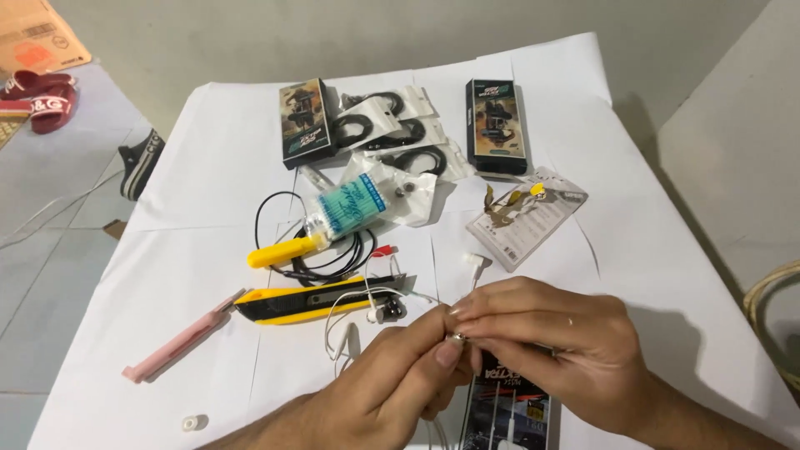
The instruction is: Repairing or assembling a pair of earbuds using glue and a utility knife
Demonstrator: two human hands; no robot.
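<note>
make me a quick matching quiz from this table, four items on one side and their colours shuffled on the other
Things:
1. utility knife
2. long slim tool at the near left of the sheet
3. earphone cable running to the hands
4. coiled cable under the swab bag

Colours:
A. pink
B. white
C. black
D. yellow and black

Both hands, left hand and right hand, pinch a small part at the cable's end.

Pairs: 1-D, 2-A, 3-B, 4-C
</note>
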